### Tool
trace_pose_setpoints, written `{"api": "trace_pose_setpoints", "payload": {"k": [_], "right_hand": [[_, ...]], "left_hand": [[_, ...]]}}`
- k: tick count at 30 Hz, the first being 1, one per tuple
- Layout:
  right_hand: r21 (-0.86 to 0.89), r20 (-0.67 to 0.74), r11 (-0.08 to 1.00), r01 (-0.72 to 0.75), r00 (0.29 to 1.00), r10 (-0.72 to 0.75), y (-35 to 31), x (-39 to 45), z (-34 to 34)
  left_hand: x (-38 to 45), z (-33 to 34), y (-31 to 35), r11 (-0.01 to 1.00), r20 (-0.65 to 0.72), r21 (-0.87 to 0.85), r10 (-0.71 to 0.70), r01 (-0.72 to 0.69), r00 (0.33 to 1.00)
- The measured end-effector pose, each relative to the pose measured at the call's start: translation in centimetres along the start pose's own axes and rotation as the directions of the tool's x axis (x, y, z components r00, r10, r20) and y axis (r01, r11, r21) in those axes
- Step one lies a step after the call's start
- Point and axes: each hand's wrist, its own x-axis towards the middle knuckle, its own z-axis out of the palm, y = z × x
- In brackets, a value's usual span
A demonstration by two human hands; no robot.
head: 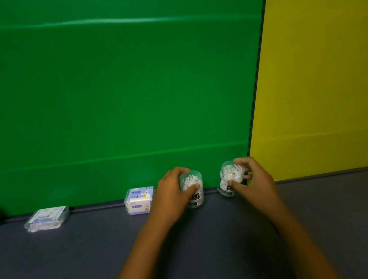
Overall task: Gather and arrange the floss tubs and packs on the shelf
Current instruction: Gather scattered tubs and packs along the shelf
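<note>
Two clear floss tubs are held on the dark shelf [55,264] at the foot of the green backdrop [106,90]. The left hand [172,194] is closed around the left tub [193,190], upright, just right of the standing pack [139,201]. The right hand [253,182] is closed around the right tub [229,180], whose long axis is tipped leftward. It is best righted and set just beside the left tub. A flat pack [47,219] lies well left of the standing pack.

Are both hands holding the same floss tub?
No, the left hand grips one clear floss tub and the right hand grips a second tub, set apart.
</note>
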Motion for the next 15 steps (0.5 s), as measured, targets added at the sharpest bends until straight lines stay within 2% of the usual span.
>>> {"api": "trace_pose_setpoints", "payload": {"k": [5,10,15], "right_hand": [[0.120,-0.066,0.993,0.010,0.998,-0.002,1.7,0.3,1.0],[0.110,-0.103,0.993,0.047,0.994,-0.036,2.5,0.6,1.6],[0.121,-0.134,0.991,0.056,0.990,-0.040,2.8,0.7,1.2]], "left_hand": [[0.3,2.4,-0.2,0.999,-0.088,-0.036,-0.033,0.030,0.996],[0.6,4.3,-1.0,0.994,-0.116,-0.104,-0.049,0.037,0.992],[0.6,6.1,-1.1,0.994,-0.112,-0.110,0.007,-0.020,0.994]]}}
